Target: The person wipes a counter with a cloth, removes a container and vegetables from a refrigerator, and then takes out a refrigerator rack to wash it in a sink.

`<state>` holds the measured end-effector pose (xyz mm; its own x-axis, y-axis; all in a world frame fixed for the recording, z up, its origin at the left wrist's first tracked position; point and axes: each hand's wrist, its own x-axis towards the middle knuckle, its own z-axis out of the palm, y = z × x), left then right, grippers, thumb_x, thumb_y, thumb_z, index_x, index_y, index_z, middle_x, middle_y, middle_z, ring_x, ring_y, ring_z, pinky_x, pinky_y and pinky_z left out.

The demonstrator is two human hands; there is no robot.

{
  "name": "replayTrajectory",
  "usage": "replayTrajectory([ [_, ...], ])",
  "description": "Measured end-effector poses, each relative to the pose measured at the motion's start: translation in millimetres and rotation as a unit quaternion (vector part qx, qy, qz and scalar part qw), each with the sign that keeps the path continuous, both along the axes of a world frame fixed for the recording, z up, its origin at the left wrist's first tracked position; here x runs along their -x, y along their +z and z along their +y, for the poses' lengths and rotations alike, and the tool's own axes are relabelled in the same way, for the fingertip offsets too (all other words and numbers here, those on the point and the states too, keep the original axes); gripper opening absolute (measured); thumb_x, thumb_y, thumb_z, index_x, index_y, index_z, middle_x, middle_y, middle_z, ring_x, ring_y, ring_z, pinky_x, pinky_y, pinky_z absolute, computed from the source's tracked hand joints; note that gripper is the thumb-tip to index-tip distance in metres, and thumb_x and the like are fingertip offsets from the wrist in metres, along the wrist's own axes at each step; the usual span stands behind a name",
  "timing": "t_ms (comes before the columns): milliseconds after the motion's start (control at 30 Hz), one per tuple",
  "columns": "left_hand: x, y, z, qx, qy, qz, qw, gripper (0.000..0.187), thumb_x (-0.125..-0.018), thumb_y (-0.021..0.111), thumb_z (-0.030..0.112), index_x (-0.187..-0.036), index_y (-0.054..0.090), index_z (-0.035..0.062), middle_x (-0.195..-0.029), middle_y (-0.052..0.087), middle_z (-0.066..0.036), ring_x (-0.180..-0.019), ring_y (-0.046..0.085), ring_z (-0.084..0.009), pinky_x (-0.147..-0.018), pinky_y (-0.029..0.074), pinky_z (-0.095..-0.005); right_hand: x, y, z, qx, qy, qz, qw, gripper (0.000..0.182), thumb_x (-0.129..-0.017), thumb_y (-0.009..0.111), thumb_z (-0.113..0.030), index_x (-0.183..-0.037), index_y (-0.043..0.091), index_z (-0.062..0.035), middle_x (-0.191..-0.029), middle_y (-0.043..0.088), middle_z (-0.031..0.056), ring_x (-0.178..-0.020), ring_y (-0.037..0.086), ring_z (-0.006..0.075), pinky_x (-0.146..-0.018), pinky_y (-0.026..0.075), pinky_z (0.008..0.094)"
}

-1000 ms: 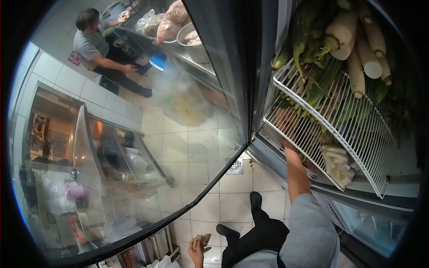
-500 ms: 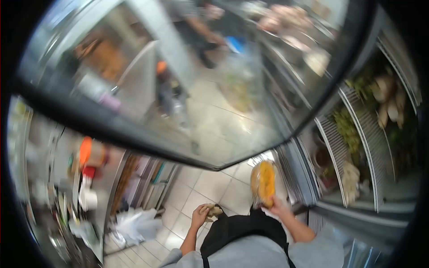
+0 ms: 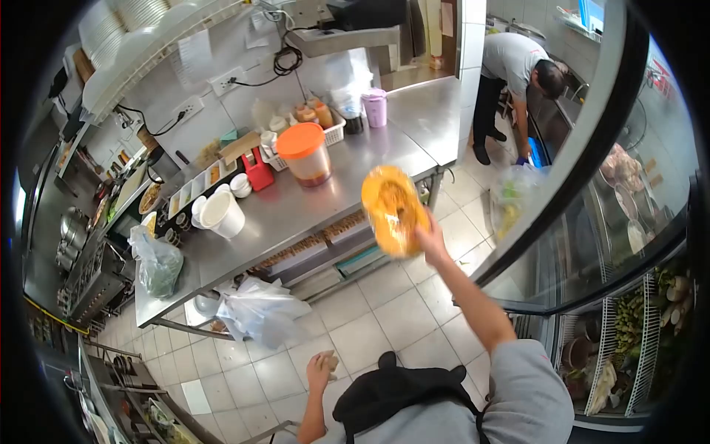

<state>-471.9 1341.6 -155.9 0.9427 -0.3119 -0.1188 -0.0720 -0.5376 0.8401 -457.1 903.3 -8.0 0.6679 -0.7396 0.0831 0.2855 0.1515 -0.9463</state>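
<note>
My right hand (image 3: 433, 240) grips a cut piece of pumpkin (image 3: 392, 211) by its lower right side. The pumpkin shows orange flesh with a hollow middle, and shiny clear wrap seems to cover it. It is held out in front of me, overlapping the front edge of the steel worktop (image 3: 414, 111) in the head view. Low by my body, my left hand (image 3: 319, 371) has its fingers curled round a small beige-brown piece (image 3: 332, 362) whose kind I cannot make out.
On the worktop stand an orange-lidded tub (image 3: 305, 159), a white bucket (image 3: 223, 214), a purple cup (image 3: 376, 109) and a bagged item (image 3: 157, 263). White plastic bags (image 3: 259, 311) hang below. At right are an open glass door (image 3: 577, 237) and fridge shelves (image 3: 606, 355). A co-worker (image 3: 518, 74) bends beyond.
The view has swung from the fridge towards the worktop. My right arm has stretched forward, lifting the pumpkin away from my body. My left hand stays low with the small piece.
</note>
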Motion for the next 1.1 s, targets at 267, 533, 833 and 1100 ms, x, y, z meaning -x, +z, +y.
replayTrajectory([
  [267,5.8,18.5,32.6,0.058,0.131,0.117,0.983,0.026,-0.081,0.051,0.013,-0.101,0.053,-0.0042,-0.094,0.059,-0.015,-0.083,0.059,-0.0214,-0.073,0.047,-0.0313,-204.0,45.8,-61.3,0.306,-0.178,0.404,0.843,0.076,-0.072,0.057,-0.028,-0.134,0.018,-0.0076,-0.1,0.056,0.0246,-0.091,0.056,0.0393,-0.077,0.046,0.0412],
  [533,-50.3,53.6,-51.9,0.044,0.055,0.054,0.996,0.045,-0.082,0.057,0.025,-0.115,0.047,-0.0044,-0.109,0.054,-0.017,-0.097,0.052,-0.0227,-0.082,0.041,-0.0313,-140.4,-4.1,11.8,0.322,-0.118,0.155,0.926,0.07,-0.078,0.061,-0.031,-0.132,0.025,-0.0057,-0.124,0.036,0.0317,-0.093,0.055,0.0373,-0.079,0.045,0.0373],
  [833,-312.3,137.9,-289.4,-0.062,-0.076,-0.16,0.982,0.054,-0.089,0.036,0.045,-0.113,0.049,-0.0015,-0.112,0.052,-0.021,-0.099,0.051,-0.0367,-0.087,0.037,-0.0413,380.2,-185.4,179.6,0.02,0.007,0.667,0.745,0.038,-0.077,0.053,-0.036,-0.099,0.062,-0.0057,-0.1,0.058,0.0182,-0.094,0.054,0.0335,-0.08,0.043,0.0411],
  [1100,-56.0,37.9,-386.6,0.214,-0.273,-0.083,0.934,0.031,-0.09,0.045,0.02,-0.107,0.052,-0.0052,-0.101,0.058,-0.018,-0.087,0.056,-0.0261,-0.076,0.045,-0.0349,591.9,-122.3,301.0,-0.31,-0.431,0.527,0.664,0.028,-0.081,0.053,-0.028,-0.095,0.061,-0.0046,-0.066,0.055,0.0049,-0.048,0.052,0.0142,-0.04,0.045,0.0273],
])
